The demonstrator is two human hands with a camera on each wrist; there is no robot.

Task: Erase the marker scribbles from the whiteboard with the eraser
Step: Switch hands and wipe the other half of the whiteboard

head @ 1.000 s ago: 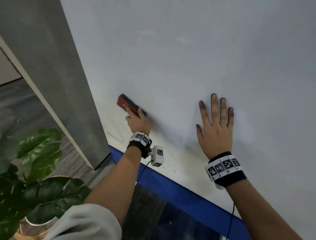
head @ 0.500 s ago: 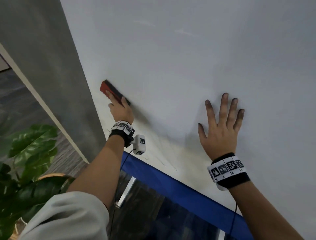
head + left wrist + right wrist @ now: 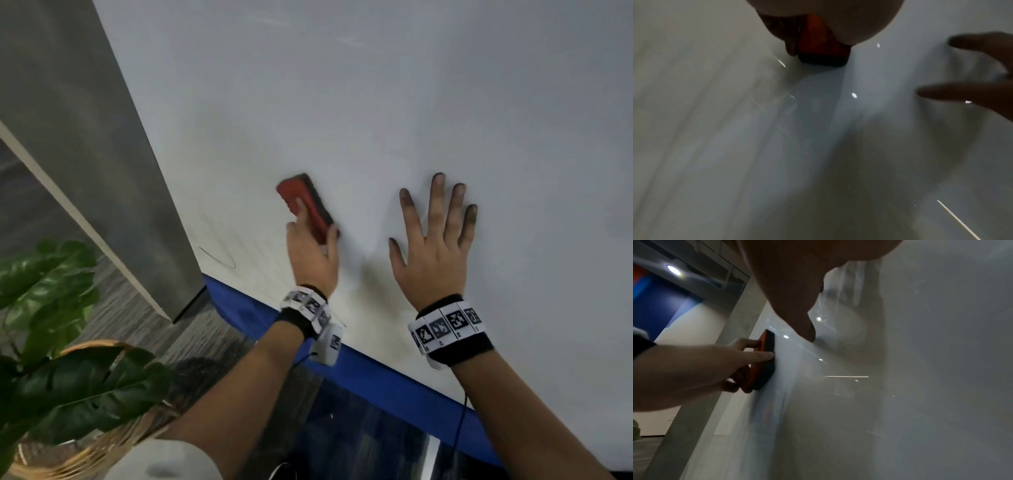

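The left hand (image 3: 313,255) covers the lower end of the eraser (image 3: 305,205), and its dark felt face lies hidden against the whiteboard (image 3: 376,102). Red-backed and slanted, the eraser sits at centre frame, gripped between thumb and fingers. The right hand (image 3: 433,253) lies flat beside it, fingers spread, tips smudged dark; a thin curved scribble (image 3: 219,257) shows lower left.

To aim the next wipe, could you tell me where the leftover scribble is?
Head view: the scribble sits low on the whiteboard, left of the eraser.
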